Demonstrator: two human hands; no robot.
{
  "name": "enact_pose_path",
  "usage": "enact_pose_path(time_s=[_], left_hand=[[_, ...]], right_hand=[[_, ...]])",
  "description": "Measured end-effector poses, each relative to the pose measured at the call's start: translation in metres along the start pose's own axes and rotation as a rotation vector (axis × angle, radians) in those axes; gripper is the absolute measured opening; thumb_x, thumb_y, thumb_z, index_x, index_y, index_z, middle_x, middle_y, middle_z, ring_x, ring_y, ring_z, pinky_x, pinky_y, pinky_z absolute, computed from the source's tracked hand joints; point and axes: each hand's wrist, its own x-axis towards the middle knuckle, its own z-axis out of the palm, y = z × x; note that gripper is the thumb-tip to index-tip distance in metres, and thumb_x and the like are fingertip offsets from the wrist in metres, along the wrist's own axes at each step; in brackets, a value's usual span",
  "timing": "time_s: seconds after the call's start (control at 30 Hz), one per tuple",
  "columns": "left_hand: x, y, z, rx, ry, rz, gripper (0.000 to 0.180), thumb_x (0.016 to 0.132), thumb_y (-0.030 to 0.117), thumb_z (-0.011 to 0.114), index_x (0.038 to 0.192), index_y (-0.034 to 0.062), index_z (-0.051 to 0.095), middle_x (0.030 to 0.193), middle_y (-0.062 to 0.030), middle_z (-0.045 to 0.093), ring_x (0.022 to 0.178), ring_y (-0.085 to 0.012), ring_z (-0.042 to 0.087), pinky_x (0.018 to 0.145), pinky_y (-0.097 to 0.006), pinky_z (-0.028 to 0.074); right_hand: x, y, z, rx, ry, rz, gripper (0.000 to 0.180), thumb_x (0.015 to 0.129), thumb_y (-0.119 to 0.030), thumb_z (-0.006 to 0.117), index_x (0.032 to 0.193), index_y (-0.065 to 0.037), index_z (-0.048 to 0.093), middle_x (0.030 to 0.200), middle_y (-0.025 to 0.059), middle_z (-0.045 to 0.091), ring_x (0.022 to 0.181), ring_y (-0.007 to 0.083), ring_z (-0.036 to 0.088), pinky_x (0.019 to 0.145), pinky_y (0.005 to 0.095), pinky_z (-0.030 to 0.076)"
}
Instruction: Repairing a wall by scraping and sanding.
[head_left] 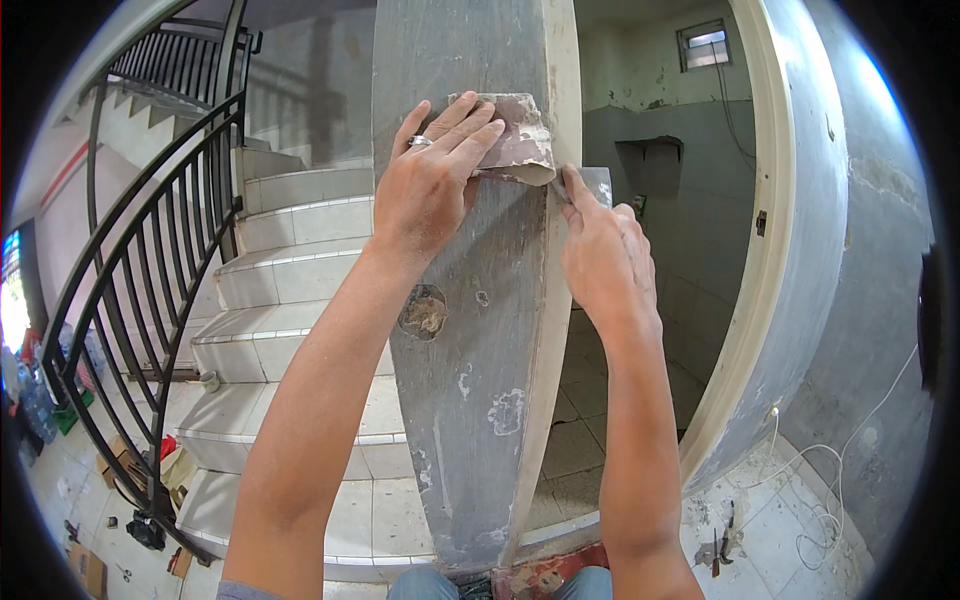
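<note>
Door edge under hand sanding. The left hand (432, 175) lies flat, fingers together and extended, pressing a folded sheet of sandpaper (515, 135) against the face of the grey door (470, 380), near its pale edge and above the empty lock hole (424, 313). The right hand (603, 255) closes around a small scraper (592, 185), its blade touching the door edge just under the sheet. For a good result the sheet probably wants even palm pressure and strokes along the edge, the blade kept shallow so it does not gouge. Patches of pale filler (506, 412) show lower on the door. To the left stand tiled stairs (290, 270) with a black railing (150, 290); to the right, the door frame (775, 230) and a white cable (830, 480) on the floor. Nothing lies between hands and door.
</note>
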Motion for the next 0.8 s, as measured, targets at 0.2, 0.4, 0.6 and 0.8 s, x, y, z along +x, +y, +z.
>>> enact_pose_path(time_s=[0.2,0.4,0.6,0.8], left_hand=[[-0.001,0.001,-0.001,0.005,-0.028,-0.007,0.05,0.083,0.0,0.073,0.131,0.0152,0.069,0.143,-0.0011,0.065,0.143,-0.0178,0.05,0.125,-0.044,0.03],[-0.001,-0.001,-0.004,0.01,-0.012,-0.017,0.05,0.083,0.0,0.072,0.131,0.0153,0.069,0.144,-0.0006,0.064,0.144,-0.0174,0.049,0.126,-0.044,0.029],[-0.003,0.004,-0.003,-0.014,-0.037,-0.023,0.05,0.084,0.0,0.073,0.132,0.0159,0.069,0.145,-0.0003,0.063,0.144,-0.0169,0.049,0.126,-0.044,0.029],[-0.004,-0.001,-0.006,0.018,-0.037,-0.014,0.052,0.084,0.0,0.073,0.133,0.0158,0.068,0.145,-0.0006,0.063,0.144,-0.0168,0.049,0.126,-0.043,0.03]], right_hand=[[-0.018,0.005,0.004,-0.051,-0.097,0.008,0.047,0.108,-0.021,0.043,0.154,-0.028,0.049,0.117,0.0303,0.06,0.102,0.0456,0.069,0.09,0.0514,0.056],[-0.011,0.004,-0.001,-0.023,-0.018,-0.047,0.05,0.105,-0.017,0.047,0.155,-0.027,0.048,0.119,0.0313,0.059,0.101,0.046,0.07,0.09,0.0521,0.056],[-0.015,0.009,0.003,-0.04,-0.06,-0.008,0.048,0.106,-0.02,0.048,0.153,-0.026,0.051,0.117,0.0291,0.061,0.103,0.0446,0.07,0.091,0.0504,0.056],[-0.017,0.009,-0.001,-0.044,-0.099,-0.009,0.048,0.106,-0.02,0.047,0.153,-0.028,0.051,0.118,0.0287,0.061,0.105,0.0439,0.069,0.093,0.0508,0.055]])
